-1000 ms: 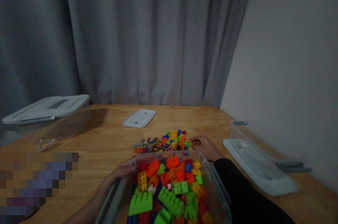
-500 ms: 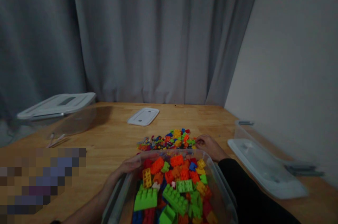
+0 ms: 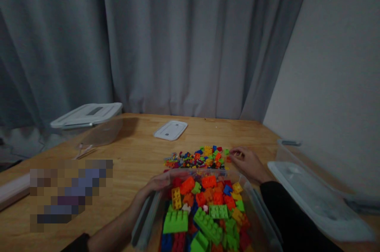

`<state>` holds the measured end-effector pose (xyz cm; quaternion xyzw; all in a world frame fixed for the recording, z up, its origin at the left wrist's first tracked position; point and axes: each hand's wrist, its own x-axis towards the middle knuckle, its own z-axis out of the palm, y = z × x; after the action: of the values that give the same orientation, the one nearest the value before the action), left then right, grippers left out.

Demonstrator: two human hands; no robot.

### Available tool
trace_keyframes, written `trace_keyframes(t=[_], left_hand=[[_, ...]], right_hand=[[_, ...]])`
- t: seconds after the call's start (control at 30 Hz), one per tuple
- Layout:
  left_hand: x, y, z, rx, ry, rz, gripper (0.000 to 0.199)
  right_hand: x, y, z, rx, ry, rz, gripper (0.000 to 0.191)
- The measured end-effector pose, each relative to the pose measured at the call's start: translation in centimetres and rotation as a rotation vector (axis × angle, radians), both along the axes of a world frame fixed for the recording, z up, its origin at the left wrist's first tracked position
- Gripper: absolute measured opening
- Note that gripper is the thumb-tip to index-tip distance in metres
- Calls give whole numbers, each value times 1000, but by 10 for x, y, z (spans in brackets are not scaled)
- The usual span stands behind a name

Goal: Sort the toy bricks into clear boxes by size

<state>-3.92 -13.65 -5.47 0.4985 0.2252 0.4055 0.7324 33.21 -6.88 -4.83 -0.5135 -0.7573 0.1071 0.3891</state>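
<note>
"How do your hands stand?"

"My right hand point(image 3: 247, 161) is at the right edge of the loose brick pile point(image 3: 204, 157), fingers curled towards the thumb; I can't tell whether they pinch a brick. My left hand point(image 3: 157, 184) rests against the far left corner of the clear tub point(image 3: 263, 209). Its fingertips are blurred there, so I can't tell how firmly they press."

"And the bricks?"

"The pile lies just beyond the tub's far wall, on the wooden table point(image 3: 138, 153). Chunkier ones, like that wide green brick point(image 3: 175, 222), fill the tub right in front of me."

"What makes for good handling here?"

"I'd keep the left palm steadying the tub and work the pile from its edge with fingertips, so small pieces don't scatter. That far wall seems easy to knock with a wrist."

"Anything farther off?"

"A small white lid point(image 3: 171, 130) behind the pile, and a larger lid point(image 3: 314, 202) to my right."
</note>
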Motion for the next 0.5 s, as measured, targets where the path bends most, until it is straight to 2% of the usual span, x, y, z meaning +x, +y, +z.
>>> trace_keyframes(t=[0.1, 0.23, 0.33, 0.4, 0.5], left_hand=[[3, -17, 2, -21, 19, 37, 53], [14, -43, 18, -91, -32, 90, 53], [19, -52, 28, -84, -68, 84, 51], [19, -53, 28, -74, -96, 54, 50], [15, -49, 23, -52, -82, 61, 51]], right_hand=[[-9, -7, 31, 24, 76, -6, 32], [-24, -22, 83, 124, 76, 49, 30], [-33, -39, 117, 145, 115, 119, 30], [-38, -53, 134, 130, 150, 181, 32], [-45, -70, 147, 119, 177, 292, 31]])
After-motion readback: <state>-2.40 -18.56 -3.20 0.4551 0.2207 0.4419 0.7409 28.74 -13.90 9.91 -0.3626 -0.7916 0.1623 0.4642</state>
